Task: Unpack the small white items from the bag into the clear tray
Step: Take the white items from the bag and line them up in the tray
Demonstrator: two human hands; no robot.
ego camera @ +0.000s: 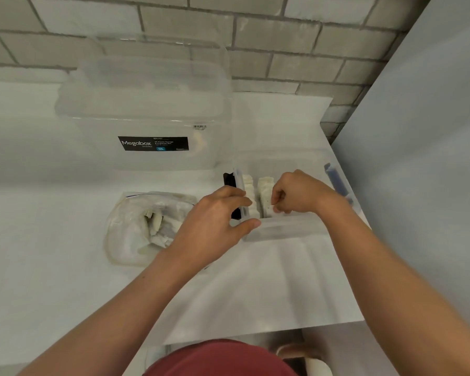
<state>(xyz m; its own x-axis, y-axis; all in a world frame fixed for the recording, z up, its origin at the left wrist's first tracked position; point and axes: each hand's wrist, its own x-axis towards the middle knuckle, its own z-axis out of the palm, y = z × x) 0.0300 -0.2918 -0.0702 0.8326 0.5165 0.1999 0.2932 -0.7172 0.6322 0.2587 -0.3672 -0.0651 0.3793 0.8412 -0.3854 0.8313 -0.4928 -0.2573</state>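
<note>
The clear tray (280,229) sits on the white table at the right, with two rows of small white items (265,185) standing inside it. My right hand (299,192) is inside the tray, its fingers curled and pinching a white item at the near end of the right row. My left hand (215,218) holds the tray's near-left corner, thumb on the front rim and fingers over the left wall. The clear bag (144,226) lies open to the left of the tray, with several white items still inside.
A big clear storage box (147,115) with a black Megabox label stands behind the bag. A black clip (229,180) sits on the tray's left wall and a blue one (337,180) on its right. A grey wall rises close on the right; brick wall behind.
</note>
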